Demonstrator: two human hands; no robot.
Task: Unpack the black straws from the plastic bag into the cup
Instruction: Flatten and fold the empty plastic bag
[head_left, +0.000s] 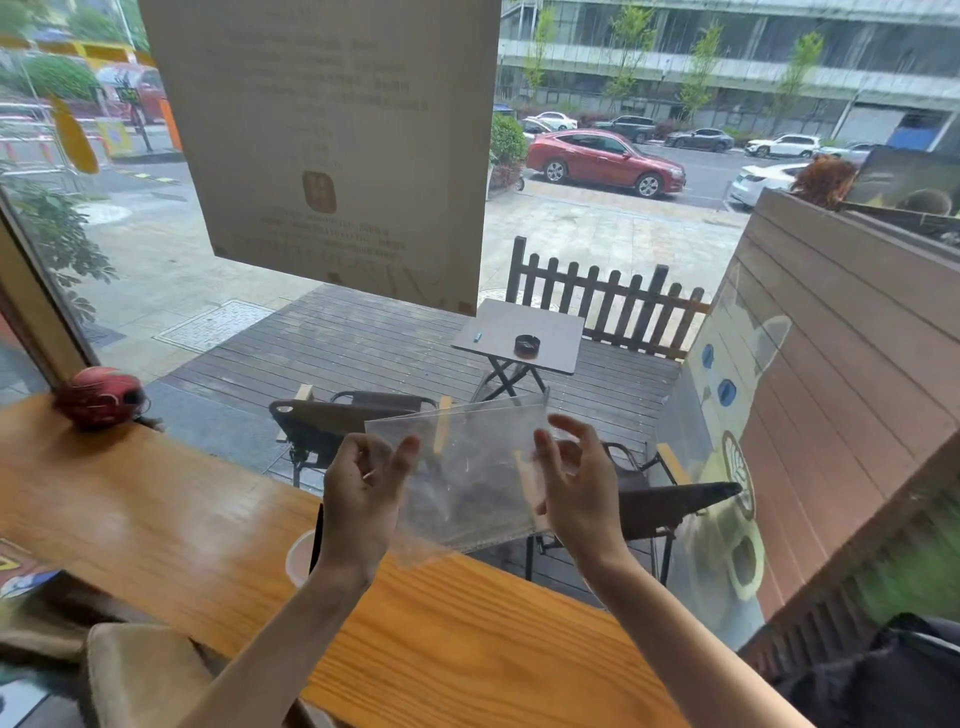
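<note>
Sitting at the far left of the long orange-brown wooden bench (171, 525), against the window, is a small red helmet-shaped object (104, 396). Further right, near the bench's far edge, a white round cup (300, 557) stands mostly hidden behind the left wrist, and a thin black straw (316, 538) rises from it, leaning slightly. The left hand (363, 499) is raised just above the cup, palm turned toward the right, its thumb and forefinger pinched on the left edge of a clear rectangular plastic bag (467, 473). The bag is held up in the air between both hands, tilted so its near-left corner droops toward the bench; it looks nearly flat, and whether any straws remain inside cannot be told through the glare. The right hand (576, 483) holds the bag's right edge, thumb in front and the other fingers spread loosely behind the film. Both forearms reach in from the near edge over the bench. Beyond the glass, past the bag, a dark folding chair (332, 421) and a small grey square table (524, 332) stand on a wet deck.
</note>
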